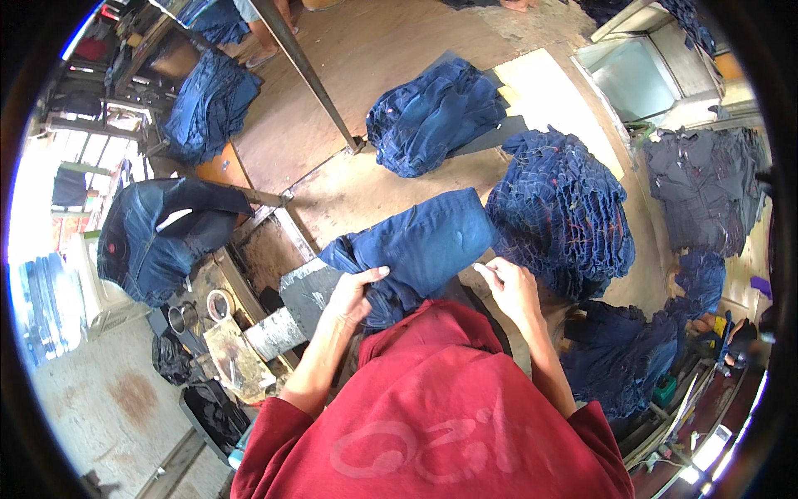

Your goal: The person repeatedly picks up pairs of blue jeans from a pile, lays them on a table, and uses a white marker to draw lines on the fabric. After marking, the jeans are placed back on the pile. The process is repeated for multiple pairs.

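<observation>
A folded pair of blue jeans (432, 237) lies across my lap, its leg end pointing to the far right. My left hand (353, 298) grips the bunched cloth at its near left part, thumb on top and the other fingers mostly hidden. Just off the leg end, my right hand (513, 289) is closed in a pinch. Whatever is between those fingertips, if anything, is too small to make out. Beneath the jeans, a dark worn board (304, 294) shows on the left.
A tall stack of denim (561, 212) stands close to my right hand. Beyond lies another denim pile (436, 112), near a slanting metal post (303, 71). Dark jeans (162, 237) drape at left, above a tape roll (219, 305). Grey garments (702, 187) lie far right.
</observation>
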The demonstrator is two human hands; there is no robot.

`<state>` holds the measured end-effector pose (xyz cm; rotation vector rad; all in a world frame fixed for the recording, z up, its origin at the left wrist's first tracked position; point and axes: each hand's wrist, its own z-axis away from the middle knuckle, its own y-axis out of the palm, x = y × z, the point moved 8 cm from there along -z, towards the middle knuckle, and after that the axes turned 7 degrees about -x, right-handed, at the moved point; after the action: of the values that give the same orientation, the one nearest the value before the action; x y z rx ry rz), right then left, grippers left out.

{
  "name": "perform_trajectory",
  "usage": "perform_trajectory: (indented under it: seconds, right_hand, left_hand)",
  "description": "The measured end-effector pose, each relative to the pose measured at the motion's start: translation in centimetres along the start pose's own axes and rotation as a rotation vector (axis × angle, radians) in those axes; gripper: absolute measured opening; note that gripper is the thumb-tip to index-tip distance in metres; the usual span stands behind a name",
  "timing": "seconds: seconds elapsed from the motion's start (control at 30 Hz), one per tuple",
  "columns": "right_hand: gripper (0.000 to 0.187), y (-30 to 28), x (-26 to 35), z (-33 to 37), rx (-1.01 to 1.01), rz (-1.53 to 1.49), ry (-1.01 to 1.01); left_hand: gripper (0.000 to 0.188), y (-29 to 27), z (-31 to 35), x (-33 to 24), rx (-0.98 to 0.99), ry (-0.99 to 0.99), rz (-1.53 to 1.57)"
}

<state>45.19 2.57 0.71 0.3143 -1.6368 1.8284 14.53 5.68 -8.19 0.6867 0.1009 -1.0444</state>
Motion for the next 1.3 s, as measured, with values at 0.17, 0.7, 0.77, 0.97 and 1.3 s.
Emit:
perform_trajectory:
  seconds: [0.17, 0.7, 0.77, 0.97, 1.3]
  right_hand:
    - [0.024, 0.6, 1.2, 1.8, -0.027, -0.012, 0.007]
    - [0.028, 2.4, 1.4, 4.1, -0.007, 0.005, 0.131]
    - [0.028, 2.3, 1.8, 4.1, -0.021, 0.004, 0.102]
    - [0.028, 2.0, 2.1, 4.4, -0.042, -0.012, 0.084]
    - [0.028, 2.2, 2.4, 4.5, -0.051, -0.009, 0.037]
  left_hand:
    - [0.047, 1.3, 0.0, 4.2, 0.247, -0.402, 0.31]
    - [0.061, -0.6, 1.6, 2.5, 0.185, -0.221, 0.127]
    - [0.06, -0.8, 1.7, 2.5, 0.201, -0.23, 0.13]
    - [0.059, -2.1, 1.7, 3.7, 0.169, -0.292, 0.233]
    - [0.06, -2.4, 1.3, 4.9, 0.227, -0.438, 0.261]
